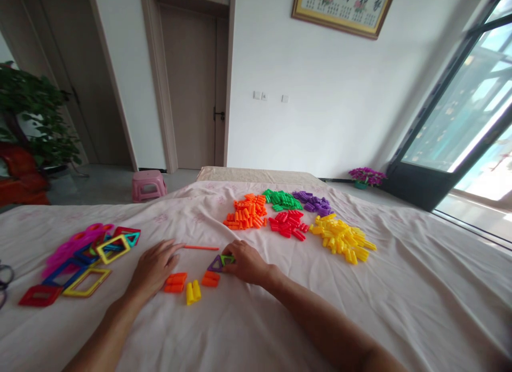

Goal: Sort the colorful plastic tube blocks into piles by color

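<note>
My right hand [246, 261] has its fingers closed on a green triangular magnetic tile [228, 259], partly hidden by the fingers. Against that tile lies a purple triangular magnetic tile [215, 264]. My left hand [157, 263] rests on the cloth with its fingers stretched out. Its fingertips reach the left end of a thin orange stick [202, 248]; whether they touch it I cannot tell. Below the hands are orange plastic pieces [175, 282] by the left hand, a yellow pair [193, 292] in the middle, and more orange pieces [210, 279] near the right hand.
Magnetic tile frames [87, 282] and pink round pieces [76, 244] lie at the left. Farther back are piles of orange [247, 212], green [283, 200], purple [314, 203], red [288, 224] and yellow [342, 237] pieces. A wrinkled pale cloth [304, 308] covers the surface.
</note>
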### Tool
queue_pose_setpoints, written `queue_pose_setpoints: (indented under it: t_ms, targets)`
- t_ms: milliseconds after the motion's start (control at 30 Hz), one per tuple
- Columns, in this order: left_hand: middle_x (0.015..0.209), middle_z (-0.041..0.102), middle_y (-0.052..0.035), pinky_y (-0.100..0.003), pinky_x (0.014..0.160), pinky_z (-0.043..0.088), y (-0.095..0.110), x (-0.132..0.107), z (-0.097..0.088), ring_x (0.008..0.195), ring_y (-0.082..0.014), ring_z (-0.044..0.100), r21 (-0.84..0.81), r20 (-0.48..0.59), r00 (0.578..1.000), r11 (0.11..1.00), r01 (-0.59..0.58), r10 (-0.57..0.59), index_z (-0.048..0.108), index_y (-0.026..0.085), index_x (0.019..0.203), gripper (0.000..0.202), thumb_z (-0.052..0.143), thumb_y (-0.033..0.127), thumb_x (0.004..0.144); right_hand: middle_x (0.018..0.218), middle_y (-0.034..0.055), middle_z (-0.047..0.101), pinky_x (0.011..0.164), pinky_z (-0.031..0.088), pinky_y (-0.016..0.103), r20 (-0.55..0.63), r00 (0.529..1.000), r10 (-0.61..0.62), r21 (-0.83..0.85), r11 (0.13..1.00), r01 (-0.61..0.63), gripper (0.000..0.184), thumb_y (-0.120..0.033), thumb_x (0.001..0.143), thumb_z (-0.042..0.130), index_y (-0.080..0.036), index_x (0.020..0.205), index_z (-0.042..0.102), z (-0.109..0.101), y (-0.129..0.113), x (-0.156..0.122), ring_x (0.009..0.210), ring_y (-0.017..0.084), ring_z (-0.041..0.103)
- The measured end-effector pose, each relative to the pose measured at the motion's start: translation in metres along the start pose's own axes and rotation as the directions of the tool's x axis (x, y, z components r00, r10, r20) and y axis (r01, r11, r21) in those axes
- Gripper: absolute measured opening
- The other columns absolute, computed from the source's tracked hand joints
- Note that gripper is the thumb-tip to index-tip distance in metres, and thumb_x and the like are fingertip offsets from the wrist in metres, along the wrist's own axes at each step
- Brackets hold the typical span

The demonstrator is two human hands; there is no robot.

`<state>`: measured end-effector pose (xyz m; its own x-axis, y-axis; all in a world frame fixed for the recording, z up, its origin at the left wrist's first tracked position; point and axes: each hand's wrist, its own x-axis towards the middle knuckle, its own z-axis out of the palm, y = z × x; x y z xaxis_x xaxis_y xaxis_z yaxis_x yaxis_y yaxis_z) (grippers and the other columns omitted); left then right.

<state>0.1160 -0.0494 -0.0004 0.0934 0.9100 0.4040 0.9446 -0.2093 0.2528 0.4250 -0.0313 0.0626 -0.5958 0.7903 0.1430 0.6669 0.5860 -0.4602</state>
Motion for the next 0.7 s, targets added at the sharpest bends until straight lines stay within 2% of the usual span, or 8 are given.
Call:
queue_pose_setpoints:
  t_ms: [167, 267, 367, 533, 700]
  targets:
    - [0.134, 0.066, -0.0066, -0.041, 0.109, 0.044, 0.005, -0.001, -0.003, 0.127, -0.0233, 0.058, -0.004, -0.005, 1.0, 1.0, 0.019, -0.019, 0.07, 0.027, 0.126, 0.041, 0.044, 0.031, 0.094, 0.093, 0.0002, 0.07, 0.068, 0.04, 0.024, -0.055, 0.987, 0.15, 0.151, 0.979, -0.141, 0.028, -0.026, 0.077, 0.076, -0.022, 0.103, 0.068, 0.007, 0.002, -0.005, 0.08, 0.015, 0.061]
    - [0.134, 0.065, -0.0063, -0.041, 0.109, 0.044, 0.007, -0.001, -0.005, 0.127, -0.0231, 0.058, -0.006, -0.004, 1.0, 1.0, 0.031, -0.031, 0.07, 0.028, 0.125, 0.041, 0.044, 0.031, 0.094, 0.093, 0.0, 0.07, 0.071, 0.04, 0.023, -0.113, 0.989, 0.099, 0.139, 0.987, -0.083, 0.024, -0.016, 0.076, 0.068, -0.021, 0.1, 0.069, 0.009, 0.005, -0.005, 0.081, 0.015, 0.06]
    - [0.134, 0.065, -0.0074, -0.041, 0.109, 0.044, 0.007, -0.001, -0.004, 0.126, -0.0232, 0.058, -0.009, 0.001, 1.0, 1.0, 0.025, -0.025, 0.07, 0.026, 0.126, 0.041, 0.043, 0.031, 0.094, 0.094, 0.0008, 0.069, 0.076, 0.042, 0.023, -0.114, 0.993, 0.022, 0.098, 0.995, -0.011, 0.029, -0.008, 0.072, 0.061, -0.021, 0.097, 0.07, 0.009, 0.007, -0.005, 0.085, 0.015, 0.061]
    - [0.135, 0.065, -0.0072, -0.04, 0.11, 0.043, 0.006, -0.001, -0.004, 0.126, -0.0218, 0.057, -0.013, -0.002, 1.0, 1.0, 0.024, -0.024, 0.07, 0.026, 0.126, 0.041, 0.044, 0.03, 0.094, 0.099, 0.0027, 0.066, 0.079, 0.045, 0.024, -0.136, 0.991, 0.012, 0.05, 0.999, -0.005, 0.034, -0.007, 0.076, 0.058, -0.023, 0.101, 0.073, 0.01, 0.005, -0.01, 0.089, 0.017, 0.062]
    - [0.135, 0.065, -0.0066, -0.04, 0.11, 0.043, 0.006, -0.002, -0.004, 0.127, -0.0216, 0.057, -0.029, -0.013, 0.999, 0.999, 0.038, -0.038, 0.069, 0.028, 0.127, 0.041, 0.044, 0.03, 0.094, 0.102, 0.0047, 0.065, 0.085, 0.049, 0.027, -0.215, 0.976, 0.006, 0.095, 0.995, 0.014, 0.029, -0.008, 0.082, 0.058, -0.023, 0.102, 0.073, 0.014, 0.007, -0.01, 0.096, 0.018, 0.063]
